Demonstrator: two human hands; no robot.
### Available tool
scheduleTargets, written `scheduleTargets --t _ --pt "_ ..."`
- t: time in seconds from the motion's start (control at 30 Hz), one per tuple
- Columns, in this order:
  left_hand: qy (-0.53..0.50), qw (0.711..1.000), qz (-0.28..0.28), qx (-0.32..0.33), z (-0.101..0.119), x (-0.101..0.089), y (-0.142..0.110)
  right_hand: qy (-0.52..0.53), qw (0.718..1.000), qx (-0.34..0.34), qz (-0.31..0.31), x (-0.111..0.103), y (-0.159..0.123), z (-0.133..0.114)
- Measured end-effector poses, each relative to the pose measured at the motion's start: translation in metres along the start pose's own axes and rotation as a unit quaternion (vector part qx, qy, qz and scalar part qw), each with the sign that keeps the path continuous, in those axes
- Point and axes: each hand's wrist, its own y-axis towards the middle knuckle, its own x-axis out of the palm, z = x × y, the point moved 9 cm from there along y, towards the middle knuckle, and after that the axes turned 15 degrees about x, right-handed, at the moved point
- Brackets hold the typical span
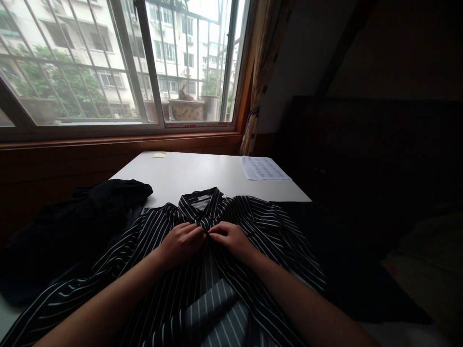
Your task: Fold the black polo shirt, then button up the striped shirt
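A black shirt with white stripes [159, 236] lies spread on the white table, its collar pointing toward the window. Just below the collar, my left hand [184, 243] pinches one front edge of the shirt. Beside it my right hand [231, 238] pinches the other front edge, thumb and forefinger close together. The fingertips of both hands nearly meet at the front opening. Any button there is too small or covered to make out. Lower down, the front hangs apart and the greyer inside of the cloth shows.
Dark clothing [108, 207] lies heaped at the left, and dark cloth [318, 241] covers the table's right side. On the white table [195, 168] are a yellow sticky note [159, 155] and printed sheets [264, 168]. A barred window [144, 72] stands behind, with a tied curtain [255, 106].
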Motion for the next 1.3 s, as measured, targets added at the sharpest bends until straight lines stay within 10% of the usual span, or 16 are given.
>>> scheduleTargets --t 1.3 --pt "-0.003 1.000 0.009 -0.007 0.0018 -0.0044 0.0036 0.000 1.000 0.002 -0.008 0.0037 0.0016 0.0043"
